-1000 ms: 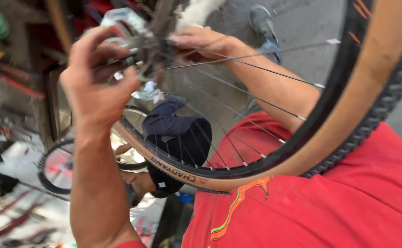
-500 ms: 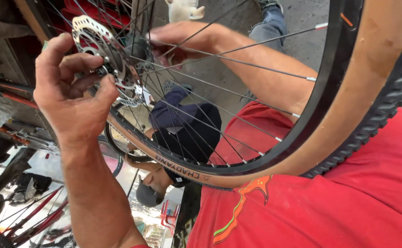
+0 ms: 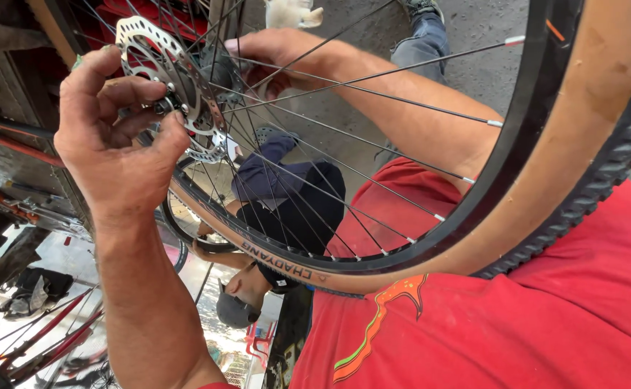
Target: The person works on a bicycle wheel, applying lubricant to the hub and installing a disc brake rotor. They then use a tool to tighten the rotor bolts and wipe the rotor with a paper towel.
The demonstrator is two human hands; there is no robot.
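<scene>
Head view looked down on a bicycle wheel (image 3: 546,180) held up close against a red shirt (image 3: 546,317), its tan-walled knobby tyre sweeping across the right of the scene. At the far left, the left hand (image 3: 117,148) had its fingertips pressed together, pinching a small part at the centre of the silver brake disc (image 3: 158,61) on the hub; what that part was could not be told. The right hand (image 3: 276,54) reached around from the far side, seen through the spokes (image 3: 373,94), its grip curled onto the hub's other end, though whether it closed on anything was hidden. Below the wheel another person in dark clothes (image 3: 287,209) crouched beside a second wheel on the floor. As a judgement, the small part could slip from the pinch and drop towards that person, since only fingertips held it, and the disc's toothed edge sat just beside the knuckles.
</scene>
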